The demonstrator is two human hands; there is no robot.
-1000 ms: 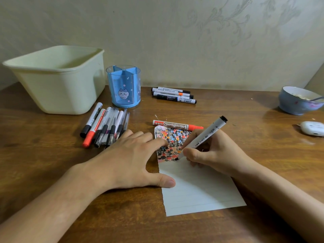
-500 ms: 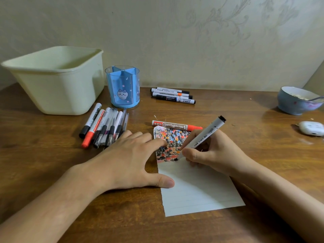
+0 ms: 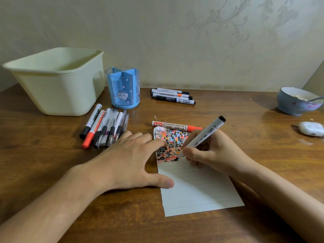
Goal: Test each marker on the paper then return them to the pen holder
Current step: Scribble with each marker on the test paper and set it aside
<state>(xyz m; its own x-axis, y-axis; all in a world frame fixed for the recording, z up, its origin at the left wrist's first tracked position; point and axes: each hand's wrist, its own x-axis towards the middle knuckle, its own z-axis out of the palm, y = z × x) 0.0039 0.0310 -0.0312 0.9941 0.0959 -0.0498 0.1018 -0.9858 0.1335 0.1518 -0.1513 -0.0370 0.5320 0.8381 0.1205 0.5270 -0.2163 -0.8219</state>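
Observation:
A white lined paper (image 3: 196, 188) lies on the wooden desk, its top part covered in black and orange scribbles. My right hand (image 3: 212, 153) grips a white marker (image 3: 205, 135) with a black end, tip down on the scribbled area. My left hand (image 3: 129, 160) lies flat, fingers and thumb pressing the paper's left edge. A red whiteboard marker (image 3: 175, 127) lies just above the paper. The blue pen holder (image 3: 122, 87) with a cat picture stands at the back. Several markers and pens (image 3: 103, 128) lie left of my left hand, and several more markers (image 3: 172, 96) lie near the wall.
A large cream plastic tub (image 3: 57, 81) stands at the back left beside the holder. A blue bowl (image 3: 296, 102) with a spoon sits at the far right, with a white earbud case (image 3: 311, 131) in front of it.
The marker tip has shifted only slightly over the scribbled patch. My left hand stays pressed on the paper.

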